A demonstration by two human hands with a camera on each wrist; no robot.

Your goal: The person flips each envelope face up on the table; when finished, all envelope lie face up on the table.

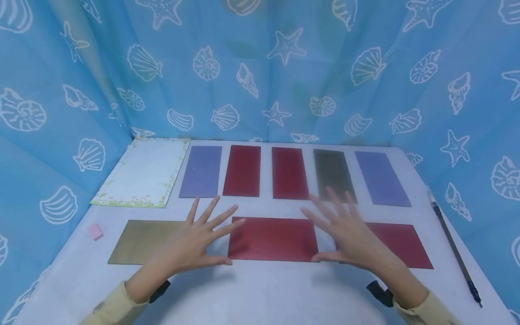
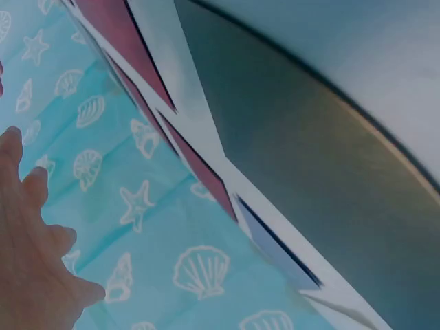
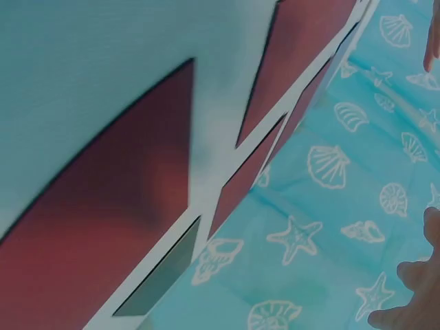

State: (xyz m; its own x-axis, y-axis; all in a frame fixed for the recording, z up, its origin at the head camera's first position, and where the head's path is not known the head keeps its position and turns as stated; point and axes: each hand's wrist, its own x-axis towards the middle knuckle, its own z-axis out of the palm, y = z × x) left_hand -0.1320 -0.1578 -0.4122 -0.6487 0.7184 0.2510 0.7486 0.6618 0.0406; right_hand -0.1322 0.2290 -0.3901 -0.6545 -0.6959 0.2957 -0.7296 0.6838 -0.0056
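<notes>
My left hand point(image 1: 199, 241) is spread with straight fingers above the table, between a gold-olive card point(image 1: 142, 239) and the middle red card point(image 1: 274, 239). On the other side my right hand point(image 1: 351, 237) is likewise spread, over the gap between the middle red card and the right red card point(image 1: 400, 243). Neither hand holds anything. In the left wrist view the left hand point(image 2: 31, 254) stands off to the side of the olive card point(image 2: 309, 172). The right wrist view has the right hand point(image 3: 416, 282) at its edge, apart from the red card point(image 3: 130, 206).
Along the back lie a purple card point(image 1: 201, 171), two red cards point(image 1: 242, 170), an olive card point(image 1: 334, 169) and another purple card point(image 1: 383, 178). Bordered paper point(image 1: 142, 171) lies back left, a pink eraser point(image 1: 95, 232) in front of it. A brush point(image 1: 455, 250) lies along the right edge.
</notes>
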